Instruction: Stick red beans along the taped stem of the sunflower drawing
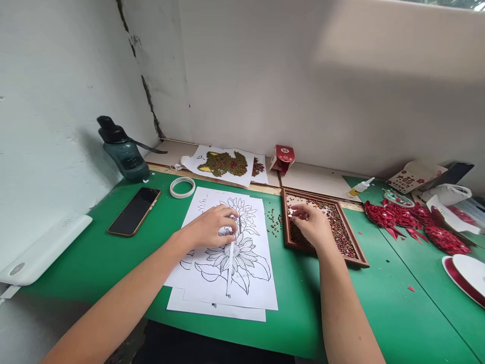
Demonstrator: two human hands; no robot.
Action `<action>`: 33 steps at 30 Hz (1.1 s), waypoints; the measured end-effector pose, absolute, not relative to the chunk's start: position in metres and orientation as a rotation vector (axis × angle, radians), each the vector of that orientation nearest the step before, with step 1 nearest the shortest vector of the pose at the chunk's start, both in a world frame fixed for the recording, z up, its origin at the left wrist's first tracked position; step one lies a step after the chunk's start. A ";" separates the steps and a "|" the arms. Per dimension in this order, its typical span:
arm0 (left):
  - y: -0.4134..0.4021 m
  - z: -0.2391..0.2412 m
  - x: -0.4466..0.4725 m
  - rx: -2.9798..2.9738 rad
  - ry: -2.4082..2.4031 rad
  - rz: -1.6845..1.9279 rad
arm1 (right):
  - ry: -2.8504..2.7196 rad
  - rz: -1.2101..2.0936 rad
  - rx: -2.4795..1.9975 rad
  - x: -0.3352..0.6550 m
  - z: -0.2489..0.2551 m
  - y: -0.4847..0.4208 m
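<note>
Left hand [212, 226] pins the sunflower drawing [231, 253], fingers curled over a strip. Right hand [312, 222] pinches among beans [339, 230] in the framed tray [358, 260]; beans are probably small, hard, prone to rolling, best taken by fingertips.

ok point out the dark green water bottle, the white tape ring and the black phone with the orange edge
dark green water bottle [127, 157], head view, on its body
white tape ring [176, 192], head view, on its left rim
black phone with orange edge [134, 211], head view, on its screen
</note>
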State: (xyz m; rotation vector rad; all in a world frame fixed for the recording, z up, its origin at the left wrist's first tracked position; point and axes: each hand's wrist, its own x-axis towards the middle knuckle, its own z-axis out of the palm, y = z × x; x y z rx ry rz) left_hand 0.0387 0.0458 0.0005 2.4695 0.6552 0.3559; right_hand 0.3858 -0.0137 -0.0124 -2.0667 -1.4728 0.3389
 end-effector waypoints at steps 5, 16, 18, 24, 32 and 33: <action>0.046 0.000 0.038 2.466 0.660 0.377 | -1.507 0.399 -2.050 0.387 -0.016 -0.014; 0.045 0.001 0.038 2.459 0.657 0.365 | -1.531 0.387 -2.076 0.389 -0.016 -0.016; 0.045 0.000 0.038 2.459 0.656 0.363 | -1.533 0.374 -2.079 0.388 -0.015 -0.017; 0.046 -0.002 0.038 2.462 0.647 0.377 | -1.544 0.349 -2.071 0.381 -0.006 -0.019; 0.046 -0.003 0.039 2.468 0.650 0.379 | -1.280 0.218 -1.868 0.376 -0.002 -0.016; 0.046 -0.003 0.039 2.470 0.651 0.374 | -1.242 0.225 -1.821 0.375 -0.001 -0.015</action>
